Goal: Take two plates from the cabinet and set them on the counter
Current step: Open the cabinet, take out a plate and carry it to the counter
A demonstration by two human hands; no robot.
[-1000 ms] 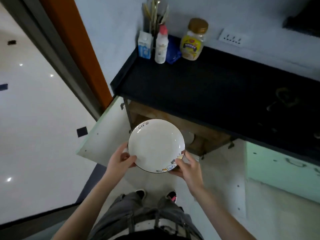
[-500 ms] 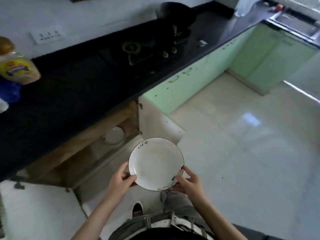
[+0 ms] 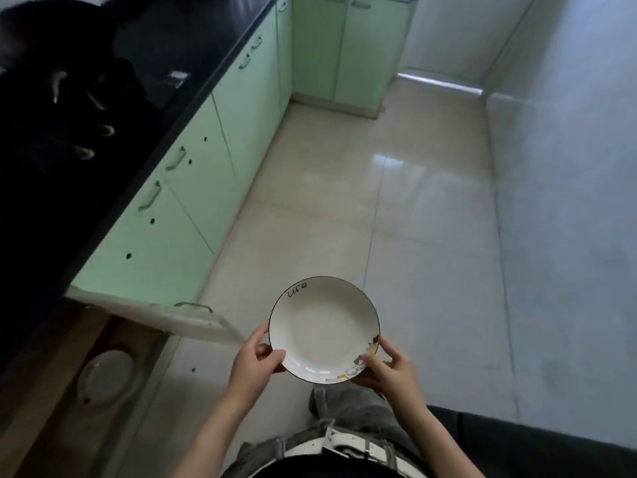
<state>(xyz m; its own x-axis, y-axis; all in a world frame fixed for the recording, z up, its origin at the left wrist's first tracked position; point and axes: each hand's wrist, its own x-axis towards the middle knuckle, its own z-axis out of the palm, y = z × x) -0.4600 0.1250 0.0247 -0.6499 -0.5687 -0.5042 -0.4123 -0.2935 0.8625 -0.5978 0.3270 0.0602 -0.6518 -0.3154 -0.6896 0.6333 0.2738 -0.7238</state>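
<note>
Since the earlier frames the view has swung away from the jar and bottles toward the far end of the kitchen, while the plate (image 3: 324,329) has stayed between the same two hands, face up.

The left hand (image 3: 253,365) grips the plate's near-left rim, thumb lying over the top edge and fingers curled beneath. The right hand (image 3: 391,369) clasps the near-right rim, thumb on the printed edge, fingers under it. So the plate sits between the fingertips, level, held in the air above the floor (image 3: 396,208) and well clear of the counter (image 3: 86,139).

The word "Life" is handwritten in black on the plate's far-left rim; small coloured drawings run along its near-right rim, too small to make out. A thin dark line edges the plate.

Left of the plate an open cabinet door (image 3: 165,313) juts out. Beyond it, inside the cabinet, another pale round dish (image 3: 107,376) lies on the wooden shelf. Green cabinet fronts (image 3: 193,188) run away from the plate under the dark counter.
</note>
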